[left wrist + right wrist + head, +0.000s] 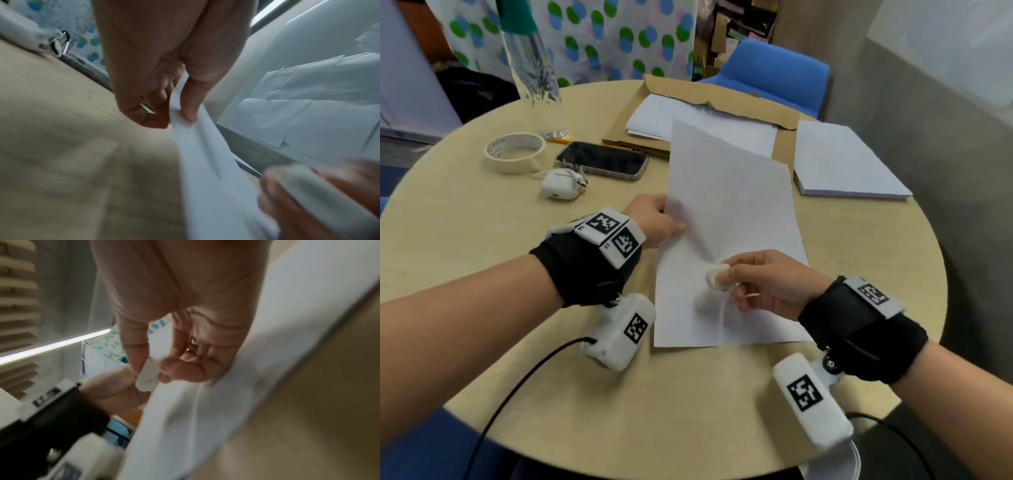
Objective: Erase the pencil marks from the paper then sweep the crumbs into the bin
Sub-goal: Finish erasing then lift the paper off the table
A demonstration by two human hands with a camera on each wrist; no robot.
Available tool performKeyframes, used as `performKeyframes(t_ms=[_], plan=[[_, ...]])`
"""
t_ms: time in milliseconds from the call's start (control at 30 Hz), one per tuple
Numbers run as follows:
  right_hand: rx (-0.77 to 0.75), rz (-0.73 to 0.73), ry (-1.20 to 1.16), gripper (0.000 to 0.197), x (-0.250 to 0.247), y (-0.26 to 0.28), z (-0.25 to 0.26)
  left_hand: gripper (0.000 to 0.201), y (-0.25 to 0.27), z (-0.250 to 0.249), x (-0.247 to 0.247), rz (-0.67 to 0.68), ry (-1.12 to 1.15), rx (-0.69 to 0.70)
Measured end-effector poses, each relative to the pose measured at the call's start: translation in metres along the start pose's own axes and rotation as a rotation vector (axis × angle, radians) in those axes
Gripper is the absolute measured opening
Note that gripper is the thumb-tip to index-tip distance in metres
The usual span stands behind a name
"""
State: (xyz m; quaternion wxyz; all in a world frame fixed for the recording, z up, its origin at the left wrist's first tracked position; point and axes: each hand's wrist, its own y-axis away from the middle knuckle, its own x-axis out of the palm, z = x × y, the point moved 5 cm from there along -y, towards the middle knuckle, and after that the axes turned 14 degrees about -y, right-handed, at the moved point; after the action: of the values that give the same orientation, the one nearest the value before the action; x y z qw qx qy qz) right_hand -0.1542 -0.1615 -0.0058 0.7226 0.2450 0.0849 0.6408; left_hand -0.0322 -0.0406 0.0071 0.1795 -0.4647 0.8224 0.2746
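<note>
A white sheet of paper (726, 219) is lifted and tilted above the round wooden table (482, 246), its near edge still on the tabletop. My left hand (657, 222) pinches the sheet's left edge between thumb and fingers; the left wrist view shows the paper (195, 146) caught under the thumb (189, 104). My right hand (756, 284) hovers over the lower part of the sheet and pinches a small white eraser (716, 276) between thumb and forefinger, also seen as the eraser (148, 374) in the right wrist view. No pencil marks, crumbs or bin can be made out.
On the table's left lie a roll of masking tape (514, 152), a dark phone (602, 160) and a white earbud case (561, 185). Behind the sheet is an opened cardboard envelope (654, 99) with papers, a paper stack (842, 161) at right, a blue chair (777, 73) beyond.
</note>
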Motion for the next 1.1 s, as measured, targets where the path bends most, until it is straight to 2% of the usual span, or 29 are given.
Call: performKeyframes(t_ms=[67,133,200,267,333,400,433,467,533,567,600,633,733,767,833,867,967,1000,1033,1100], plan=[[-0.205,-0.029,-0.036,0.014,-0.005,0.002,0.026,0.032,0.003,-0.005,-0.003,-0.021,0.157,0.039],[-0.421,-0.011,-0.073,0.005,-0.008,0.006,0.057,0.024,0.007,-0.014,-0.007,-0.012,0.313,0.083],[-0.606,0.05,-0.094,0.021,-0.009,0.012,0.086,0.015,0.009,-0.024,-0.011,0.024,0.433,0.136],[-0.732,0.129,-0.107,0.028,-0.005,0.019,0.108,0.014,0.009,-0.035,-0.014,0.072,0.54,0.203],[-0.778,0.179,-0.139,0.025,-0.001,0.02,0.12,0.016,0.009,-0.048,-0.015,0.118,0.631,0.262],[-0.713,0.18,-0.181,0.023,0.003,0.012,0.113,0.019,0.009,-0.059,-0.016,0.135,0.713,0.307],[-0.637,0.158,-0.115,0.023,0.003,0.006,0.103,0.02,0.01,-0.063,-0.018,0.133,0.748,0.313],[-0.531,0.133,0.067,0.021,0.004,0.001,0.089,0.02,0.01,-0.066,-0.019,0.124,0.773,0.314],[-0.293,0.114,0.589,0.015,0.001,0.0,0.06,0.02,0.01,-0.07,-0.023,0.112,0.785,0.322],[-0.235,0.101,0.722,0.013,-0.003,0.004,0.055,0.02,0.01,-0.071,-0.025,0.117,0.789,0.333],[-0.242,0.085,0.732,0.013,-0.005,0.01,0.058,0.02,0.01,-0.073,-0.026,0.121,0.798,0.344],[-0.314,0.076,0.625,0.015,-0.005,0.017,0.069,0.02,0.01,-0.074,-0.027,0.13,0.81,0.351],[-0.547,0.185,-0.101,0.016,-0.001,0.038,0.11,0.021,0.011,-0.08,-0.023,0.173,0.822,0.381],[-0.58,0.215,-0.253,0.016,-0.002,0.039,0.118,0.021,0.012,-0.084,-0.02,0.188,0.824,0.384],[-0.54,0.2,-0.3,0.018,0.001,0.029,0.113,0.022,0.014,-0.09,-0.015,0.217,0.85,0.395],[-0.469,0.158,-0.174,0.022,0.002,0.02,0.102,0.022,0.016,-0.093,-0.015,0.211,0.85,0.399],[-0.188,0.041,0.693,0.019,-0.001,0.004,0.055,0.022,0.011,-0.09,-0.027,0.1,0.807,0.357],[-0.135,0.023,0.852,0.019,-0.006,0.003,0.047,0.023,0.009,-0.088,-0.034,0.069,0.822,0.339],[-0.122,-0.001,0.876,0.017,-0.011,0.005,0.047,0.025,0.013,-0.086,-0.043,0.042,0.824,0.343],[-0.174,-0.075,0.682,0.009,-0.023,0.011,0.058,0.026,0.01,-0.079,-0.062,-0.053,0.861,0.37]])
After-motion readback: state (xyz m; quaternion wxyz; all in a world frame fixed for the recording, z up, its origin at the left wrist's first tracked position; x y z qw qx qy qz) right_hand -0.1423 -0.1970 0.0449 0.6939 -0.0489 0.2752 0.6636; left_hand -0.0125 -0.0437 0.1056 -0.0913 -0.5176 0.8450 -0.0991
